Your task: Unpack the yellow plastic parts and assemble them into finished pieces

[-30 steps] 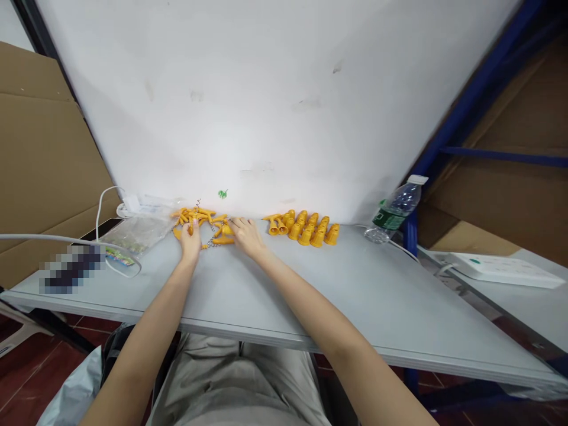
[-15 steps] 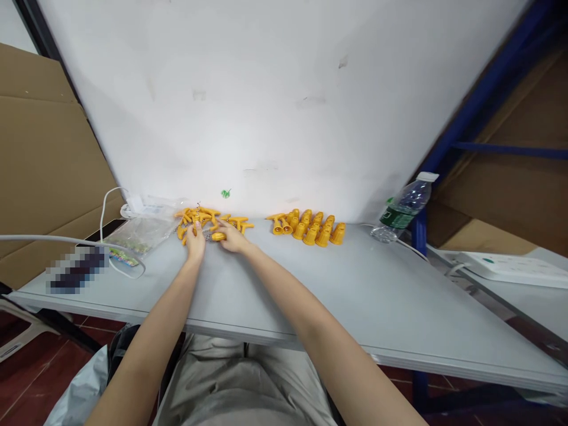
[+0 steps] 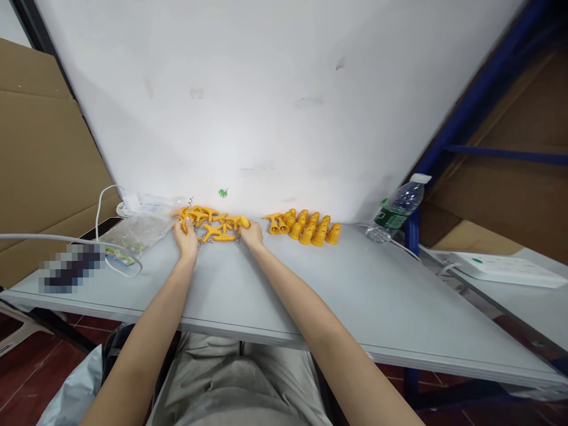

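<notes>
A loose heap of yellow plastic T-shaped pieces with small metal chains lies at the far edge of the grey table, against the white board. My left hand rests at the heap's left side, fingers curled onto one yellow piece. My right hand sits at the heap's right end, fingers closed on another yellow piece. To the right stands a tidy cluster of several yellow cone-shaped pieces, untouched.
A clear plastic bag of small parts and a white charger with cable lie at the left. A water bottle stands at the right. A white power strip rests on the neighbouring table. Cardboard lines both sides.
My hands have spread apart: the left went to the heap's left side, the right moved right to its far end. The yellow pieces between them have been shifted about.
</notes>
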Motion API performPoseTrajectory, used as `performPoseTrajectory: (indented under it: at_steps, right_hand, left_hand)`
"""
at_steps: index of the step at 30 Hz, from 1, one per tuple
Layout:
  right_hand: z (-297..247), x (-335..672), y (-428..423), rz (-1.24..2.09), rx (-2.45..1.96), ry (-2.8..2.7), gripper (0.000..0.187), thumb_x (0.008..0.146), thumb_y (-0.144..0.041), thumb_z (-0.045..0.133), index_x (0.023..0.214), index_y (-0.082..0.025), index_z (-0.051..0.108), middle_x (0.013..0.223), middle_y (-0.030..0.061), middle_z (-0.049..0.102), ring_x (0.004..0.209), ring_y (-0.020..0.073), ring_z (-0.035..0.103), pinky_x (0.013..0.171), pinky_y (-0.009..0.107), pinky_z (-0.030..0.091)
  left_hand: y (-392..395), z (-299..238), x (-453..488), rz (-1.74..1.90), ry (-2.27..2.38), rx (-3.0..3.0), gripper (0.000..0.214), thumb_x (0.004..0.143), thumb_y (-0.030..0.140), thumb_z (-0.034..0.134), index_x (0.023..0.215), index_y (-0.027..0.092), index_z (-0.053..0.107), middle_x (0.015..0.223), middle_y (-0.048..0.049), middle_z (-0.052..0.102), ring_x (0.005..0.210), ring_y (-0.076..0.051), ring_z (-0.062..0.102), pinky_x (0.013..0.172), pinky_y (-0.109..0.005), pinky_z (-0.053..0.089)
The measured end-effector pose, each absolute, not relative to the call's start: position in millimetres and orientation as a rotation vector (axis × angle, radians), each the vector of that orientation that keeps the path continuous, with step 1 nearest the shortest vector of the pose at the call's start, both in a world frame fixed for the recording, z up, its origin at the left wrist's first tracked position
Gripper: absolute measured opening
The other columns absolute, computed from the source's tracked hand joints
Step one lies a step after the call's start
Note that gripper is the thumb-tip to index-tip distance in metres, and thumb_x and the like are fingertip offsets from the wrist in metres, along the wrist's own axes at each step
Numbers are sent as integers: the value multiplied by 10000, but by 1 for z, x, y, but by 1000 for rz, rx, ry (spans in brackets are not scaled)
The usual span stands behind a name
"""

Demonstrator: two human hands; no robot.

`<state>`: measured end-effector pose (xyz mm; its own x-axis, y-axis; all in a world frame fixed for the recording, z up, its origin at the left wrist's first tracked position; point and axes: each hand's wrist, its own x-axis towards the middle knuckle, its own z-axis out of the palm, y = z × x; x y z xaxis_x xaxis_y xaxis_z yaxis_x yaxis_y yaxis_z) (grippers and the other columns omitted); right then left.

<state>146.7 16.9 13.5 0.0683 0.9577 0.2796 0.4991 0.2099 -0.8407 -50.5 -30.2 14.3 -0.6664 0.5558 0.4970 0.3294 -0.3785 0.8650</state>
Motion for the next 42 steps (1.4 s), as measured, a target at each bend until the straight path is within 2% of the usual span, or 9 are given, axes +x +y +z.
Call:
performPoseTrajectory:
  at_steps: [7,10,14,18,21,23,31,42]
  right_hand:
    - [20,142,7,840,-1437,-1585,90,798,-249,568,858,-202,615,928,51,706,917,212,648,856,318,495]
    - [21,149,4,872,-1405,-1516,186,807,-316,594,950,-199,581,949,48,701,899,201,653,828,306,501]
    - [19,172,2,857,-1374,-1536,251,802,-325,590,1009,-191,544,872,32,669,730,191,645,727,323,512]
    - [21,201,-2,570,-1186,-1797,228,720,-249,638,942,-198,620,948,43,672,909,222,623,872,383,499]
    - [23,217,-10,427,-1009,-1925,319,720,-160,600,1026,-203,682,1098,83,667,1050,243,600,971,423,461]
    - [23,221,-16,398,-964,-1944,375,745,-142,577,1097,-209,689,1156,97,658,1085,247,596,978,431,463]
    - [15,222,-24,387,-1044,-1894,375,799,-200,599,1163,-175,682,1107,115,672,1030,251,620,971,440,477]
    - [25,226,-34,224,-1025,-2013,447,853,-166,520,1273,-236,655,1105,113,563,1025,257,574,942,433,495]
  left_hand:
    - [-47,28,-33,2079,1675,1431,330,891,529,527,910,201,563,931,-62,639,921,-206,603,907,-358,476]
    - [-53,29,-26,1960,1671,1610,296,861,479,580,977,207,588,980,-57,662,950,-213,615,919,-357,478]
    - [-57,29,-20,1752,1697,1827,230,850,400,602,983,214,612,1022,-62,684,1016,-227,625,948,-360,473]
    - [-60,28,-17,1601,1687,1972,210,849,366,615,1006,227,625,1083,-70,688,1076,-242,618,958,-372,475]
    - [-60,26,-16,1543,1699,2034,225,850,362,624,1027,223,631,1102,-79,684,1086,-248,616,951,-372,479]
    - [-61,25,-16,1494,1737,2051,229,851,352,628,1038,220,635,1114,-88,680,1085,-256,618,943,-378,480]
    - [-63,26,-14,1388,1781,2084,229,861,352,621,1054,230,638,1123,-93,674,1090,-280,618,925,-398,481]
    - [-64,39,8,1238,1762,2265,287,886,388,600,1131,242,636,1130,-93,662,1025,-268,631,836,-341,486]
